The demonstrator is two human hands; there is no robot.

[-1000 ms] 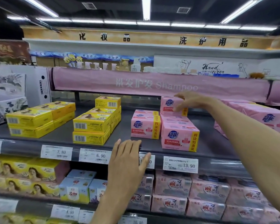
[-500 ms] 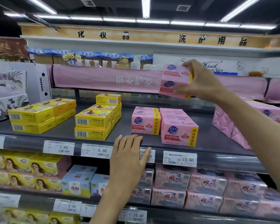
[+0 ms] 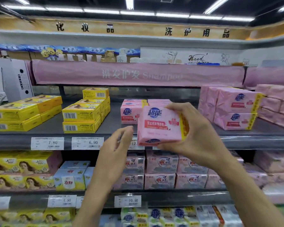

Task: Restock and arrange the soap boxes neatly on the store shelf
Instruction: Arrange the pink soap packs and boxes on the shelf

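— Step in hand?

— By the look of it, re-placing one pink soap pack (image 3: 159, 125). Held in the air, tilted, just in front of the middle shelf (image 3: 252, 140) and ahead of the small pink stack (image 3: 131, 112). Resting on nothing.

— And the grip?

— Right hand (image 3: 199, 138) wrapped round the pack's right end, fingertips showing over the top and under the bottom: a grip pinching the pack. Left hand (image 3: 116, 149) just beside the pack's left side, fingers loosely bent and spread. Touching nothing, as far as can be told, though somewhat blurred.

— Where next, then?

— Probably down onto that shelf. Either on top of the small pink stack or on the bare strip between it and the bigger pink pile (image 3: 236, 110) to the right. Cannot say which.

— Calling for what?

— Levelling the pack first, logo to the front, edges squared with its neighbours. Likely a steadying touch from the left hand on the free end. Worth staying clear of the yellow boxes (image 3: 82, 117) on the left, and not nudging the stack behind. Soft wrapper, so a firm yet gentle hold.
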